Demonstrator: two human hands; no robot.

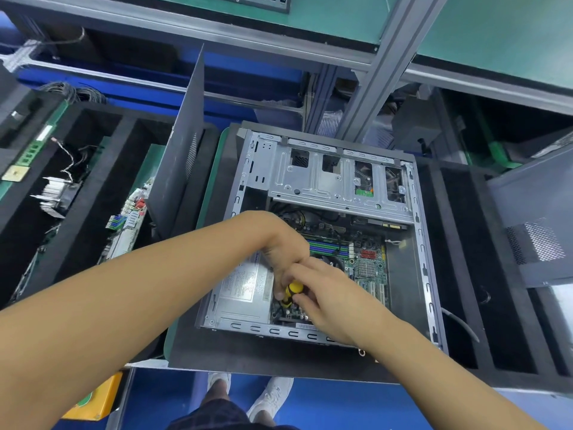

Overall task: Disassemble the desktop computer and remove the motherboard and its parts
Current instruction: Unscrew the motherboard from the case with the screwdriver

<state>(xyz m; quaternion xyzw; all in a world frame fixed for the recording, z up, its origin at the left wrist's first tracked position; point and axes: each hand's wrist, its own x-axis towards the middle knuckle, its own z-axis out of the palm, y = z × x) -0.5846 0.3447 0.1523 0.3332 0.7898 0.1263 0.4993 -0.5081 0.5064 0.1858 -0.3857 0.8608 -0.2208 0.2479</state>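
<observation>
both hands gripping screwdriver, open case

The case is entered from above. Its far part is roofed by the drive cage, its near-left corner filled by the power supply. The gap beside that is occupied by the left hand and right hand, both curled round a screwdriver. Bare floor is left along the right wall; the left flank is blocked by an upright side panel.
</observation>
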